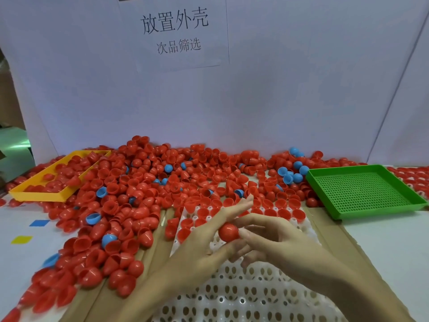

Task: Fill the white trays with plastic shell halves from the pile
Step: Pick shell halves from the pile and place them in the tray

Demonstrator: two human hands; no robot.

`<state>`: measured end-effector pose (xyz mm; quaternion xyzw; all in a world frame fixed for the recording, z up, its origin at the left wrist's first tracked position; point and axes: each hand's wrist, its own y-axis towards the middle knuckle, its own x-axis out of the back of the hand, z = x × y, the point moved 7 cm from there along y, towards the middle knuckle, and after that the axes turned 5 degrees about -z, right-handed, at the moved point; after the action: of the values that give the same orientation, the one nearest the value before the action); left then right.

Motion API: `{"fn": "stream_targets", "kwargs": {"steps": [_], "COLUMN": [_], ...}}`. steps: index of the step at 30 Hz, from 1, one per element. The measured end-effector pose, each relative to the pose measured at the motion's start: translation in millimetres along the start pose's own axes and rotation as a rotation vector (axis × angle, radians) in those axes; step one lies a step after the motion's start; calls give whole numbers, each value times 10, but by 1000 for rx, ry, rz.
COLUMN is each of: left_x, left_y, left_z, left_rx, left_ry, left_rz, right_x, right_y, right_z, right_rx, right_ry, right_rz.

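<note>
Two hands over the white tray (234, 296): left hand (209, 242) with fingers stretched straight toward the pile (148, 182), right hand (274, 238) with fingertips pinched on one red shell half (228, 232), dome side up, held between both hands just above the tray's empty sockets. Far rows of tray already seated with red halves; pile of red and a few blue halves spread along the white backboard (278, 89) and down the left side. Yellow tray (34, 195) at left partly holding red halves, green perforated tray (364, 191) at right.
</note>
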<state>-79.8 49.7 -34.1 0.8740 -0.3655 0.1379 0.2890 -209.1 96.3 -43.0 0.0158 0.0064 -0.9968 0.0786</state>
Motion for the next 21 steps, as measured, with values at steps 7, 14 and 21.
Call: {"fn": "stream_targets", "kwargs": {"steps": [7, 14, 21], "left_x": [-1, 302, 324], "left_y": [-18, -53, -56], "left_z": [-9, 45, 65], "left_rx": [-15, -2, 40], "left_ry": [74, 158, 37], "left_rz": [-16, -422, -411], "right_x": [106, 235, 196], "right_y": [-17, -15, 2], "right_z": [65, 144, 99], "right_rx": [71, 147, 147], "right_ry": [-80, -53, -82], "right_rz": [-120, -225, -174]}}
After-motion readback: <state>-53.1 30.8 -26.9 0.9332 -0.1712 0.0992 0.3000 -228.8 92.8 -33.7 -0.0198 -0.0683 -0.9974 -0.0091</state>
